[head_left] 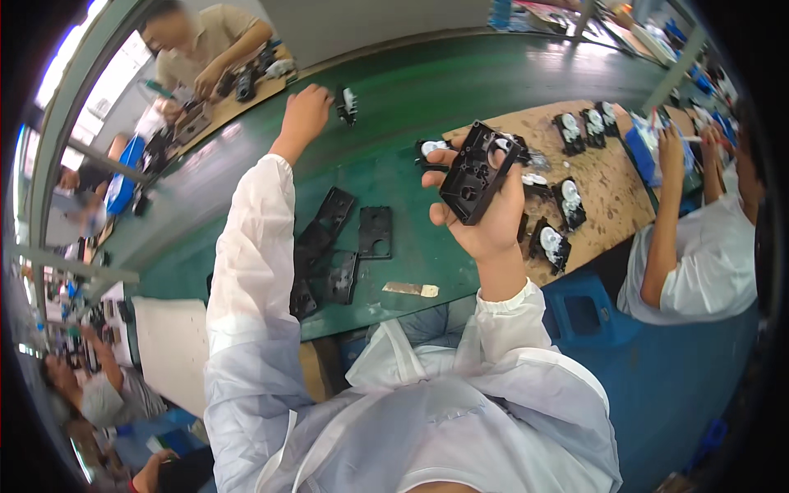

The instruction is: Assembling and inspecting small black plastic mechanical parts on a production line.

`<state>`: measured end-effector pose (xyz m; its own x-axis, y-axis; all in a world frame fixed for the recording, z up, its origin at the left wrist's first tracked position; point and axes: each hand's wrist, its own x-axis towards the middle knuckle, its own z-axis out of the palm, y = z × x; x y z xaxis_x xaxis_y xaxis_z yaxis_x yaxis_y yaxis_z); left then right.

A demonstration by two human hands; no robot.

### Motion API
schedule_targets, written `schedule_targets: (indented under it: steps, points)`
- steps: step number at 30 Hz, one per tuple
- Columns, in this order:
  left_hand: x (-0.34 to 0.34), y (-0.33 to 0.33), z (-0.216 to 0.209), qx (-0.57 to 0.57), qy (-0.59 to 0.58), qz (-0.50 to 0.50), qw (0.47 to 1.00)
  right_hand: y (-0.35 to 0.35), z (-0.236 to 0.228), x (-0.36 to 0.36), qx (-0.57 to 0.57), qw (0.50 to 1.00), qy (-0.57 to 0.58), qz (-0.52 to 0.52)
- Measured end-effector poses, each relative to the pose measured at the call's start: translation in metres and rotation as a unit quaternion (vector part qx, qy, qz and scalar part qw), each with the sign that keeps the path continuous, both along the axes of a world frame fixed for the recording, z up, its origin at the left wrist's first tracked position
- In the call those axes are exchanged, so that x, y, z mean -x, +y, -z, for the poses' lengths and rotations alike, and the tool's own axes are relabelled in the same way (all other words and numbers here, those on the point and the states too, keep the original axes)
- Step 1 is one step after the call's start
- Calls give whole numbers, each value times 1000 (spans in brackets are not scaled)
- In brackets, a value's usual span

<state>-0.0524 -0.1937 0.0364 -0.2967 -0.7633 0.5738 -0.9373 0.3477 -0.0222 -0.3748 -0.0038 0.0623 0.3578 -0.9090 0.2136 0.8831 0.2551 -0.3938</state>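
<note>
A black plastic housing [465, 191], an open box shape with round recesses, rests tilted in my right hand [493, 218]. The thumb and fingers of that hand are bent around its sides. My left hand [307, 112] is stretched far forward over the green surface, loosely curled with nothing visible in it. Just right of its fingertips, a small gap away, stands a black and white gear assembly [348, 107]. Nearer me lie several flat black plastic plates [376, 232], some overlapping and partly hidden by my left sleeve.
Several black units with white gears [569, 204] sit on a brown board [612, 185] at the right. A flat strip with a pale end [411, 289] lies near the green table's [460, 271] front edge. A blue stool [585, 312] stands below. People work at the right and far left.
</note>
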Motion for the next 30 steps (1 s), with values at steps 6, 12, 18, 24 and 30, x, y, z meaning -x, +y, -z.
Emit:
schedule_targets:
  steps: [6, 12, 18, 24, 30]
  points:
    - [44, 122, -82, 101, 191, -7, 976, 14, 14, -7, -4, 997, -14, -79]
    - [78, 214, -90, 141, 514, 61, 844, 28, 24, -28, 56, 982, 178, 12]
    - [83, 261, -71, 167, 686, 113, 699, 27, 17, -21, 81, 945, 317, -16]
    - [74, 276, -65, 142, 685, 106, 707, 32, -10, -38, 104, 985, 103, -96]
    - [80, 275, -60, 168, 679, 92, 709, 22, 0, -58, 71, 990, 69, -103]
